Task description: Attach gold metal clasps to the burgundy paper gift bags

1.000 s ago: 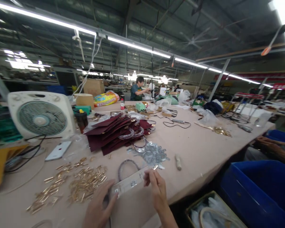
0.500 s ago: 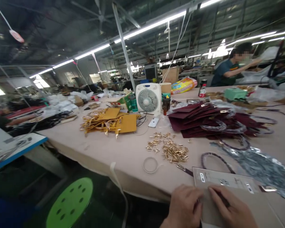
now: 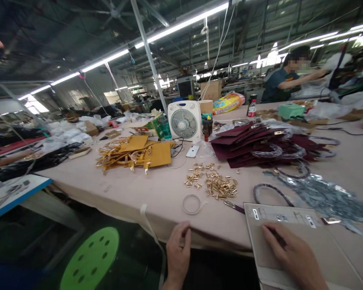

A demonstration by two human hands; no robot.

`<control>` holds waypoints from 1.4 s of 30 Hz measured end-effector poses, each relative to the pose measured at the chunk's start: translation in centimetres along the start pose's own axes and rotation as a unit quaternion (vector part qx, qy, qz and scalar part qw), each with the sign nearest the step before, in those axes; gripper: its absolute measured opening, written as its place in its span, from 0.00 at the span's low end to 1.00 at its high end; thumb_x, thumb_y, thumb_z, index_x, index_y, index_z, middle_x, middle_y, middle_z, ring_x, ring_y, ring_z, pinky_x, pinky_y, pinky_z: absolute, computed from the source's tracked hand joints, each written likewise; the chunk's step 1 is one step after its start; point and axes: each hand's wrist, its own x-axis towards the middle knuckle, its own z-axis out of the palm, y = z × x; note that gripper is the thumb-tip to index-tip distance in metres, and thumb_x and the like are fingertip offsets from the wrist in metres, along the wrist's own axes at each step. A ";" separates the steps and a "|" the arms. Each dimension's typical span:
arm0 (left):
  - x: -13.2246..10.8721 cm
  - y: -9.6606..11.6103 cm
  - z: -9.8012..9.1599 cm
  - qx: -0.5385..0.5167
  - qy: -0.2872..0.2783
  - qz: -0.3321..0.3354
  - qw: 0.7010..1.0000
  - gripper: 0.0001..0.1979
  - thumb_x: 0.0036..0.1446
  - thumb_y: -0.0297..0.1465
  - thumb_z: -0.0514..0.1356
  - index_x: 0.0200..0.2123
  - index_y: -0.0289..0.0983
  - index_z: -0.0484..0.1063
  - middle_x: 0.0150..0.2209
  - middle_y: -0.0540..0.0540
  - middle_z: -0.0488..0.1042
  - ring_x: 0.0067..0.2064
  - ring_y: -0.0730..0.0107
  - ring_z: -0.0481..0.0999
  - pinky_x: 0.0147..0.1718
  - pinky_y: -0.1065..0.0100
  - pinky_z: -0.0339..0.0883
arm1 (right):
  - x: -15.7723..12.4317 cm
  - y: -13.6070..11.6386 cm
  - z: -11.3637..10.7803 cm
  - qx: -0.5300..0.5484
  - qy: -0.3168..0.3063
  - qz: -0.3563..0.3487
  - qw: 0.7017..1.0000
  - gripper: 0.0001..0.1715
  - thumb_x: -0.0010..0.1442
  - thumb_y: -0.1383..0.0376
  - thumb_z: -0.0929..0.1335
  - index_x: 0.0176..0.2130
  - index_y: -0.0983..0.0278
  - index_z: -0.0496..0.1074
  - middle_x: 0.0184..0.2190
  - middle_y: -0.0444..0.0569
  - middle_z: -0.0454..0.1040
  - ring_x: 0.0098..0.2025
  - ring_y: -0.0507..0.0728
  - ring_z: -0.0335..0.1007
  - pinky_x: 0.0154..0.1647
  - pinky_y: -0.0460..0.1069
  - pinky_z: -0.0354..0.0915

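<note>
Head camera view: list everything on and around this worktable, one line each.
table: one, beige, across the view
fan: one, white, far middle
phone: one, white, before the fan
mustard pieces: a pile, yellow, left of the fan
maroon pieces: a stack, dark red, right of the fan
brass clips: a scatter, gold, table middle
tape ring: one, whitish, near the table edge
silver fittings: a heap, grey, right
grey panel: one, grey, near right corner
stool: one, green, below the table
co-worker: one, dark top, far end
left hand: at the table edge
right hand: flat on the grey panel
</note>
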 end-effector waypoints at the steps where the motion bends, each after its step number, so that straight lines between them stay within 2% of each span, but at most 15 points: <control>1: 1.1 -0.1 -0.5 0.011 0.019 0.000 1.000 0.14 0.69 0.36 0.56 0.51 0.40 0.78 0.50 0.38 0.81 0.53 0.56 0.80 0.53 0.55 0.77 | 0.0 0.0 0.0 0.000 -0.001 -0.001 1.000 0.20 0.66 0.47 0.66 0.42 0.55 0.80 0.44 0.48 0.85 0.44 0.63 0.83 0.48 0.53 0.76; 4: 4.1 -1.3 -1.7 0.045 0.072 0.008 0.996 0.16 0.68 0.38 0.58 0.53 0.39 0.76 0.56 0.37 0.77 0.58 0.54 0.76 0.58 0.51 0.72 | 0.0 0.0 0.0 0.001 -0.004 -0.002 1.000 0.19 0.65 0.47 0.66 0.42 0.55 0.80 0.43 0.48 0.85 0.43 0.63 0.83 0.45 0.52 0.76; 6: 6.0 -3.0 -2.8 0.070 0.136 -0.019 0.988 0.19 0.66 0.40 0.58 0.56 0.38 0.74 0.61 0.36 0.73 0.63 0.52 0.72 0.62 0.50 0.67 | 0.1 -0.1 -0.1 0.006 -0.004 -0.001 1.000 0.19 0.66 0.47 0.66 0.42 0.55 0.80 0.43 0.49 0.85 0.43 0.63 0.83 0.45 0.52 0.76; 9: 8.4 -6.3 -5.2 0.114 0.257 -0.148 0.948 0.28 0.62 0.45 0.59 0.61 0.37 0.69 0.65 0.34 0.68 0.68 0.50 0.65 0.66 0.51 0.61 | 0.1 -0.3 -0.2 0.010 -0.008 0.003 1.000 0.18 0.66 0.48 0.66 0.41 0.54 0.80 0.42 0.47 0.84 0.41 0.62 0.83 0.43 0.51 0.76; 11: 9.4 -8.3 -6.6 0.128 0.282 -0.245 0.919 0.33 0.59 0.49 0.59 0.60 0.34 0.69 0.63 0.31 0.70 0.67 0.45 0.66 0.65 0.48 0.60 | 0.1 -0.4 -0.2 0.010 -0.006 0.005 1.000 0.17 0.66 0.48 0.66 0.41 0.54 0.79 0.41 0.46 0.84 0.40 0.61 0.83 0.42 0.51 0.76; 15: 9.6 -11.0 -8.6 0.104 0.233 -0.318 0.913 0.34 0.58 0.55 0.56 0.51 0.30 0.74 0.49 0.31 0.79 0.52 0.45 0.79 0.53 0.49 0.71 | 0.2 -0.4 -0.2 0.016 -0.005 0.004 1.000 0.17 0.67 0.48 0.66 0.41 0.54 0.79 0.40 0.46 0.84 0.39 0.60 0.82 0.41 0.50 0.75; 19: 9.3 -11.9 -10.8 0.106 0.143 -0.337 0.924 0.27 0.55 0.56 0.56 0.32 0.37 0.78 0.32 0.38 0.82 0.39 0.45 0.81 0.42 0.51 0.74 | 0.4 -0.8 -0.3 0.023 -0.008 0.003 1.000 0.18 0.67 0.50 0.65 0.40 0.56 0.79 0.39 0.49 0.83 0.39 0.61 0.81 0.41 0.50 0.75; 22: 9.8 -11.9 -12.8 0.211 0.093 -0.300 0.926 0.25 0.53 0.56 0.57 0.31 0.41 0.78 0.25 0.43 0.79 0.32 0.48 0.78 0.36 0.54 0.73 | 0.6 -1.4 -0.7 0.037 -0.008 0.000 0.999 0.17 0.69 0.52 0.65 0.39 0.56 0.79 0.38 0.50 0.83 0.39 0.61 0.81 0.42 0.51 0.75; 25: 10.3 -11.3 -13.7 0.262 0.060 -0.193 0.944 0.22 0.53 0.54 0.59 0.29 0.42 0.78 0.22 0.44 0.76 0.27 0.53 0.75 0.32 0.58 0.72 | 0.7 -1.9 -0.8 0.047 -0.006 0.002 0.999 0.15 0.70 0.55 0.64 0.39 0.57 0.78 0.35 0.49 0.81 0.36 0.60 0.79 0.39 0.51 0.73; 27: 10.4 -10.3 -12.9 0.238 0.034 -0.131 0.962 0.20 0.54 0.53 0.59 0.32 0.43 0.79 0.27 0.44 0.78 0.30 0.55 0.77 0.33 0.60 0.73 | 0.8 -2.2 -0.8 0.051 -0.002 0.004 0.999 0.14 0.70 0.57 0.64 0.39 0.57 0.77 0.34 0.49 0.81 0.35 0.59 0.78 0.38 0.50 0.73; 29: 10.2 -8.7 -11.0 0.202 0.006 -0.071 0.977 0.20 0.56 0.53 0.58 0.33 0.44 0.78 0.32 0.44 0.80 0.33 0.55 0.78 0.34 0.60 0.74 | 0.9 -2.2 -0.8 0.052 -0.004 0.006 0.999 0.14 0.70 0.58 0.63 0.38 0.58 0.77 0.34 0.49 0.80 0.35 0.59 0.78 0.37 0.50 0.72; 32: 9.3 -4.7 -6.4 0.141 -0.070 -0.009 0.988 0.19 0.58 0.54 0.59 0.33 0.45 0.77 0.34 0.47 0.80 0.37 0.58 0.79 0.40 0.63 0.75 | 0.9 -2.2 -0.8 0.055 -0.015 0.010 0.998 0.15 0.71 0.58 0.63 0.39 0.58 0.77 0.34 0.49 0.79 0.34 0.59 0.77 0.38 0.51 0.71; 33: 8.9 -2.9 -4.7 0.092 -0.131 0.016 0.987 0.19 0.61 0.52 0.59 0.33 0.43 0.77 0.35 0.47 0.79 0.39 0.59 0.79 0.42 0.64 0.75 | 0.9 -2.2 -0.8 0.059 -0.018 0.012 0.998 0.15 0.71 0.58 0.63 0.39 0.58 0.77 0.34 0.49 0.79 0.35 0.59 0.77 0.38 0.51 0.71; 38: 7.2 6.5 3.6 -0.064 -0.328 0.034 0.942 0.18 0.69 0.44 0.55 0.35 0.39 0.76 0.32 0.47 0.78 0.36 0.65 0.76 0.38 0.69 0.69 | 0.9 -2.3 -1.3 0.095 -0.026 0.037 0.994 0.15 0.71 0.56 0.64 0.38 0.59 0.77 0.33 0.50 0.79 0.33 0.59 0.74 0.37 0.51 0.69; 42: 6.4 10.6 8.5 -0.133 -0.399 0.049 0.906 0.14 0.68 0.38 0.58 0.36 0.37 0.79 0.33 0.48 0.80 0.37 0.68 0.76 0.40 0.71 0.67 | 0.9 -2.2 -2.1 0.158 -0.033 0.057 0.985 0.14 0.70 0.55 0.67 0.43 0.60 0.78 0.38 0.51 0.80 0.36 0.59 0.75 0.38 0.51 0.70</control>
